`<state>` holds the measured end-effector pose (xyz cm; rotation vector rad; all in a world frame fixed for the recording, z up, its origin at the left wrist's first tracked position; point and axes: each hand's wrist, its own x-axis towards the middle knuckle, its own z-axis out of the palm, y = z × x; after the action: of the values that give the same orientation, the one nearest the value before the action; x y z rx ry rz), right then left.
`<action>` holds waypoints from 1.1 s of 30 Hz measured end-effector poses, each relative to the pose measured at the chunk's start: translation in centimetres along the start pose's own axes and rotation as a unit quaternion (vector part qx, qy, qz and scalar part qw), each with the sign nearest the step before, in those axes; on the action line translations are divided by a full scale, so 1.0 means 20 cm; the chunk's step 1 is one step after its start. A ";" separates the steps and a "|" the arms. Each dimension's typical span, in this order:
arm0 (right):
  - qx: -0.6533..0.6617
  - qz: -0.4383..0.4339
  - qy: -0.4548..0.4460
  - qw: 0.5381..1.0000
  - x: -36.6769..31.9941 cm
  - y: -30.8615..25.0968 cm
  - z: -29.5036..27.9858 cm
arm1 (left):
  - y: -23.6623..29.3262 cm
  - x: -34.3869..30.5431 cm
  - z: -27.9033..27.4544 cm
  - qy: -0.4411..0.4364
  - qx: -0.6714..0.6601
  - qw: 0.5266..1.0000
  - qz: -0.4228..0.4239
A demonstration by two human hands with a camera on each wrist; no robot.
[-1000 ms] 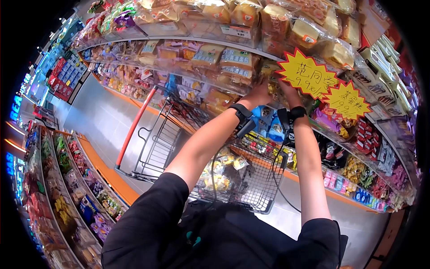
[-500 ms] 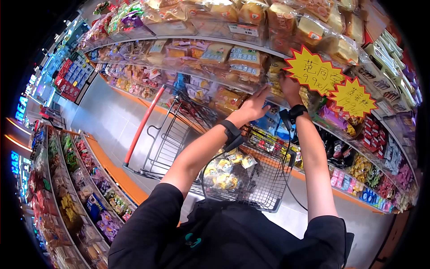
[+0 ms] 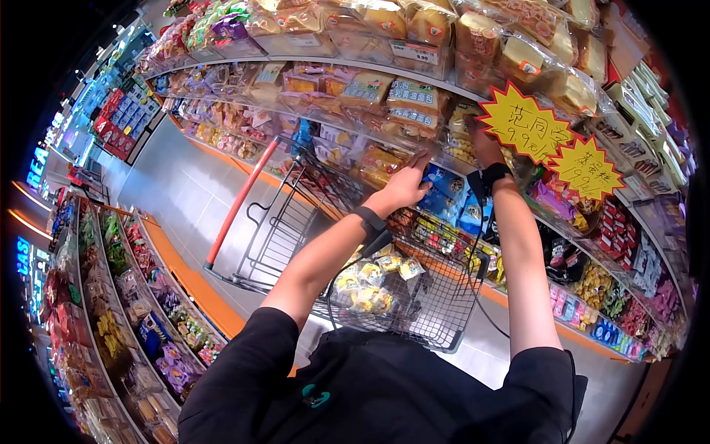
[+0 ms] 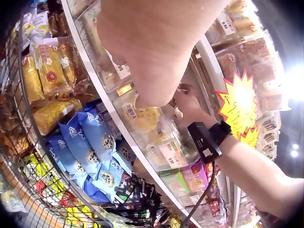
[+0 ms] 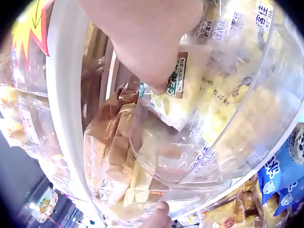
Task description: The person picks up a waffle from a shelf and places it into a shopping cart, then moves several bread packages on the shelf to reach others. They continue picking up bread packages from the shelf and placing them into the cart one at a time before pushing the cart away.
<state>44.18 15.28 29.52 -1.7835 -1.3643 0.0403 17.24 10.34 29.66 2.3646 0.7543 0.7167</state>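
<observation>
In the head view my left hand [image 3: 405, 185] is in front of the bread shelf's edge, fingers pointing toward the bins and holding nothing. My right hand [image 3: 484, 144] reaches into a clear bin [image 4: 137, 137] of wrapped yellow pastries, partly behind a yellow starburst price sign [image 3: 526, 122]. The right wrist view has that hand over a clear-wrapped packet [image 5: 178, 76] with a green and brown label, fingertip right at the label. The other fingers are hidden, so I cannot tell whether they grip it. Packs of sliced bread [image 5: 118, 147] stand beside the packet.
A black wire shopping cart [image 3: 444, 325] with a red handle [image 3: 240, 203] stands between body and shelf. Several wrapped yellow pastries [image 3: 373, 285] lie in it. Blue snack bags [image 4: 85, 142] fill the level below. Another stocked shelf [image 3: 177, 296] runs along the left.
My left hand has drawn back from the bin, down and left toward the shelf edge. The right hand has stayed at the pastry bin; the view has shifted slightly.
</observation>
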 end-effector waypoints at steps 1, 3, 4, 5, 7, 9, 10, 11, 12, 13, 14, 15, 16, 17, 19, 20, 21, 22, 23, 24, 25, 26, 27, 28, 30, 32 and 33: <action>-0.021 0.013 -0.016 1.000 0.01 0.02 0.01 | 0.00 0.00 0.00 0.000 0.001 1.000 -0.004; -0.083 0.009 -0.040 0.996 -0.02 -0.14 -0.09 | -0.01 -0.02 -0.01 0.003 0.002 1.000 -0.017; -0.123 -0.009 -0.050 0.991 -0.07 -0.27 -0.16 | -0.02 -0.03 -0.01 0.000 0.005 1.000 -0.023; -0.132 -0.020 -0.042 0.990 -0.10 -0.32 -0.18 | -0.05 -0.04 0.00 -0.004 0.007 1.000 -0.029; -0.152 -0.039 -0.025 0.987 -0.15 -0.36 -0.21 | -0.11 -0.08 0.03 0.008 0.022 1.000 -0.013; -0.144 -0.044 0.044 0.988 -0.22 -0.30 -0.16 | -0.17 -0.17 0.07 0.041 0.041 0.998 0.029; -0.162 -0.077 0.103 0.978 -0.32 -0.34 -0.15 | -0.15 -0.22 0.05 0.040 0.004 0.999 0.004; -0.178 -0.112 0.156 0.965 -0.42 -0.39 -0.14 | -0.26 -0.28 0.13 0.035 0.016 0.998 -0.041; -0.112 -0.143 0.147 0.972 -0.53 -0.43 -0.12 | -0.30 -0.36 0.17 0.053 0.018 0.997 -0.055; -0.043 -0.170 0.134 0.975 -0.65 -0.48 -0.11 | -0.34 -0.44 0.22 0.070 0.020 0.995 -0.073; -0.025 -0.129 0.091 0.987 -0.80 -0.54 -0.08 | -0.41 -0.53 0.28 0.103 0.007 0.991 -0.081; -0.043 -0.102 0.042 0.993 -0.95 -0.57 -0.03 | -0.45 -0.61 0.33 0.090 -0.045 0.981 -0.164; -0.032 -0.122 0.016 0.992 -1.08 -0.53 0.07 | -0.50 -0.69 0.40 0.097 -0.051 0.975 -0.196; 0.000 -0.097 -0.038 0.995 -1.20 -0.54 0.15 | -0.59 -0.79 0.49 0.102 -0.054 0.967 -0.228; 0.021 -0.021 -0.114 0.993 -1.47 -0.46 0.37 | -0.72 -1.01 0.63 0.079 -0.047 0.959 -0.267; 0.026 0.010 -0.140 0.990 -1.60 -0.40 0.47 | -0.76 -1.12 0.68 0.048 -0.050 0.951 -0.302; 0.029 0.041 -0.163 0.985 -1.71 -0.32 0.58 | -0.81 -1.21 0.72 0.015 -0.056 0.941 -0.333; 0.037 0.093 -0.193 0.976 -1.83 -0.22 0.69 | -0.87 -1.31 0.76 -0.004 -0.065 0.930 -0.362; 0.042 0.136 -0.200 0.969 -1.95 -0.11 0.80 | -0.90 -1.39 0.81 0.049 -0.084 0.924 -0.371; 0.035 0.165 -0.213 0.962 -2.07 -0.01 0.89 | -0.93 -1.45 0.84 0.041 -0.102 0.913 -0.393; 0.031 0.190 -0.223 0.956 -2.14 0.06 0.97 | -1.00 -1.51 0.89 0.037 -0.115 0.903 -0.413; 0.020 0.183 -0.211 0.960 -2.21 0.13 1.06 | -1.08 -1.57 0.96 0.019 -0.093 0.902 -0.420; 0.021 0.167 -0.263 0.950 -2.27 0.25 1.14 | -1.16 -1.62 1.01 0.015 -0.071 0.909 -0.410; 0.018 0.191 -0.274 0.943 -2.30 0.27 1.20 | -1.21 -1.66 1.06 0.008 -0.051 0.915 -0.400; 0.002 0.241 -0.270 0.932 -2.33 0.34 1.31 | -1.27 -1.73 1.16 0.005 -0.038 0.922 -0.384; 0.010 0.314 -0.223 0.923 -2.39 0.41 1.48 | -1.25 -1.69 1.17 -0.011 -0.082 0.906 -0.415; -0.048 0.273 -0.247 0.929 -2.36 0.39 1.52 | -1.26 -1.68 1.19 -0.018 -0.102 0.898 -0.428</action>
<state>16.30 -4.31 -15.73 -2.2881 -1.1588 0.7809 -0.12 -1.78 -13.70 1.5942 1.4712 0.3317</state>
